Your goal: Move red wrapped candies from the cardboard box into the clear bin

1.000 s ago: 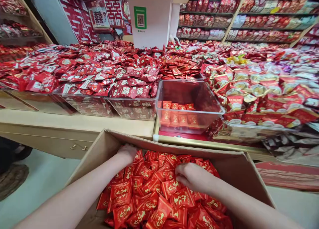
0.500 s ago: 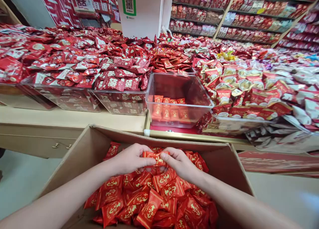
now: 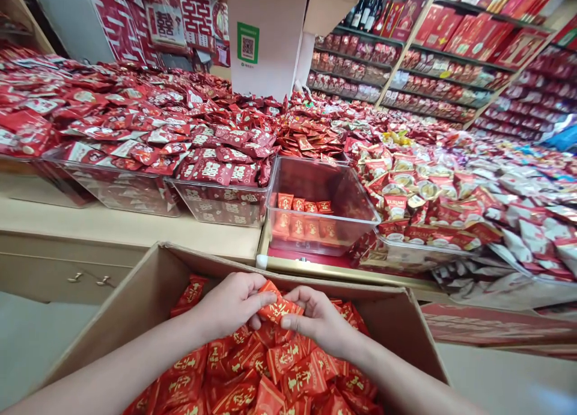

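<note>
Left hand [image 3: 229,301]: bare, fingers curled, pinching the left end of a small bunch of red packets [image 3: 278,310] between thumb and fingertips
Right hand [image 3: 315,319]: bare, thumb and fingers closed on the right end of the same bunch; the two hands nearly meet over it
Held packets: glossy red foil, flat pillow shape with crimped ends and gold characters; how many are in the bunch I cannot tell; they sit just above the heap, near the far wall of the box
Cardboard box [image 3: 135,301]: one, plain brown corrugated board, open top, flaps splayed outward; full of loose packets [image 3: 270,373] of the same red and gold foil, too many to count
Counter [image 3: 112,228]: pale wood-look top behind the box, with a drawer front bearing two small metal handles [image 3: 90,278]
Clear bin [image 3: 315,207]: one, hard transparent plastic, rectangular, just beyond the box; nearly bare, with one short row of four red packets [image 3: 304,205] standing upright inside
Neighbouring bins [image 3: 220,204]: same clear plastic to the left, heaped with dark red packets printed in white
Right-hand pile [image 3: 419,192]: red, cream and gold sachets, uncountable
White post [image 3: 265,36]: square, smooth, one green QR sticker [image 3: 247,42]
Shelves [image 3: 428,72]: several tiers of red boxes and packets at the back
</note>
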Action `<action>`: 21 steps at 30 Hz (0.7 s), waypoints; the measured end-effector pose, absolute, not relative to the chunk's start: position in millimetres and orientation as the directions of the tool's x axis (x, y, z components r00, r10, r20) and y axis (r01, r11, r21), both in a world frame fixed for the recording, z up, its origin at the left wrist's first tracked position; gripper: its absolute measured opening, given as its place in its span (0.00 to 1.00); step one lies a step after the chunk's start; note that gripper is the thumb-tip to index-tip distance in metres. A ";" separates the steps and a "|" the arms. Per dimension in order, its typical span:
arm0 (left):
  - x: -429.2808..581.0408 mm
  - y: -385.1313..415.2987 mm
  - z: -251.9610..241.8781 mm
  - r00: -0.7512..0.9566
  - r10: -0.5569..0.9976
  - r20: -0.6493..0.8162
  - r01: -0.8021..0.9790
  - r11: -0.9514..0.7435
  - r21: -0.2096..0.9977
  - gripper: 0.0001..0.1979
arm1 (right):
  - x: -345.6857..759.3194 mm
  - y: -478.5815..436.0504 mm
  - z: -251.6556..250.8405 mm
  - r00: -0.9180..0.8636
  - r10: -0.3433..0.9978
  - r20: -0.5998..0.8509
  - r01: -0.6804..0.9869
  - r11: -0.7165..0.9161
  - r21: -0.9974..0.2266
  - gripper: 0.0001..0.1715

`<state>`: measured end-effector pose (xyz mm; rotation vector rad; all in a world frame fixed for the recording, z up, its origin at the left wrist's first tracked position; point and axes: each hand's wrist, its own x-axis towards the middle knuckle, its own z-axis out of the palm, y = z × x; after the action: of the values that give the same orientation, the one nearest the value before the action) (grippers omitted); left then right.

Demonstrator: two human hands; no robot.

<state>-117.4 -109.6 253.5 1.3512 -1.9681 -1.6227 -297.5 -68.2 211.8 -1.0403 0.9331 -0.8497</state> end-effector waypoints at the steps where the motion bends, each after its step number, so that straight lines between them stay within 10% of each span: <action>1: -116.5 -109.9 253.4 -0.537 -0.775 -0.332 -0.492 -0.032 0.870 0.14 | -297.8 -68.4 211.5 0.388 -0.896 -0.217 0.120 0.282 -0.952 0.18; 8: -107.3 -104.2 276.6 -0.608 -0.786 -0.106 -0.468 0.247 0.849 0.20 | -300.1 -56.2 233.0 0.429 -0.883 -0.190 -0.002 0.209 -0.978 0.13; 16: -97.9 -104.2 288.2 -0.520 -0.845 -0.125 -0.253 0.012 0.967 0.20 | -329.8 -103.1 379.2 0.159 -0.980 0.119 -0.214 -0.152 -0.965 0.09; 21: -105.6 -96.8 289.6 -0.614 -0.783 -0.104 -0.466 0.253 0.848 0.18 | -326.1 -198.0 384.1 -0.100 -0.949 -0.297 -0.266 0.314 -0.912 0.06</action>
<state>-105.6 -96.8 289.6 1.1470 -2.1917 -1.3010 -326.1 -198.0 384.1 -1.1372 1.5878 -0.8637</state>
